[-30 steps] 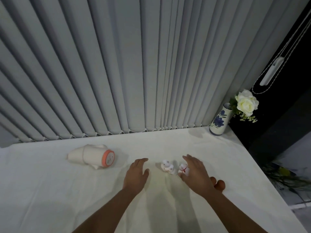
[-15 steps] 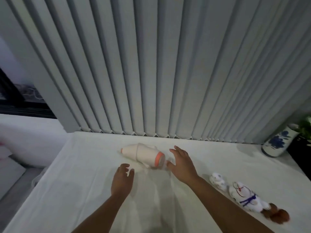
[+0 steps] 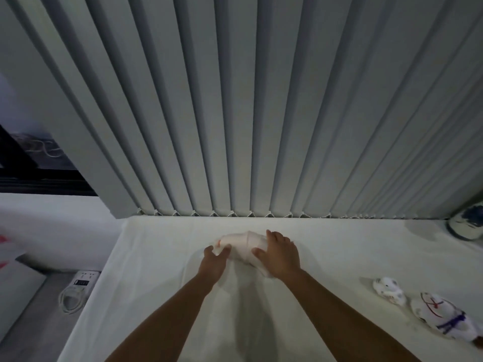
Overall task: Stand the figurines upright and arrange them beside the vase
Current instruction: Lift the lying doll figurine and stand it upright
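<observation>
A large cream figurine (image 3: 241, 244) with orange trim lies on its side at the back middle of the white table (image 3: 339, 252). My left hand (image 3: 214, 259) grips its left end and my right hand (image 3: 281, 254) wraps over its right end. At the right, a small white figurine (image 3: 389, 290) and a longer white one with red and blue markings (image 3: 441, 318) lie toppled. The blue-and-white vase (image 3: 466, 226) stands at the far right edge, cut off by the frame.
Grey vertical blinds (image 3: 261, 113) hang right behind the table's back edge. Left of the table, lower down, a power strip with a coiled white cable (image 3: 75, 291) rests on a grey surface. The table's left edge runs diagonally near my left arm.
The view swung left, away from the vase. Both hands left the two small figurines, reached to the large cream figurine and closed on its two ends.
</observation>
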